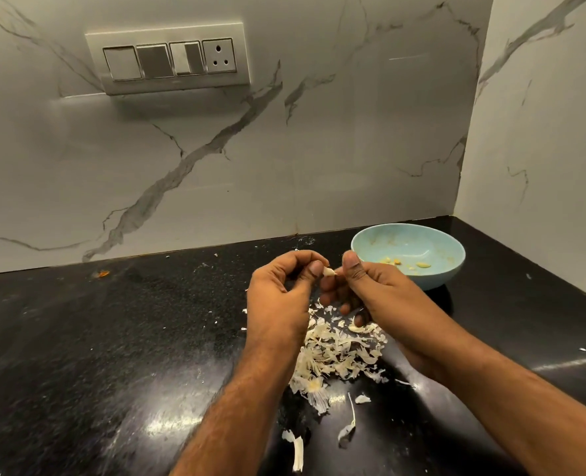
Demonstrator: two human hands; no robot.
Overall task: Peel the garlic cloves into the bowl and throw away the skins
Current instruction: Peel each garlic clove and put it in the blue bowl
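A small white garlic clove [328,271] is held between both hands above the black counter. My left hand [281,290] pinches it between thumb and curled fingers. My right hand [370,286] pinches its other end, thumb on top. Just behind my right hand sits a light blue bowl [377,238] with a few peeled cloves [422,265] in it. A pile of papery garlic skins [339,352] lies on the counter under and between my wrists.
The black stone counter [113,338] is speckled with skin scraps, with loose strips [297,448] near the front. Marble walls close the back and the right side. A switch panel with a socket [168,58] is on the back wall.
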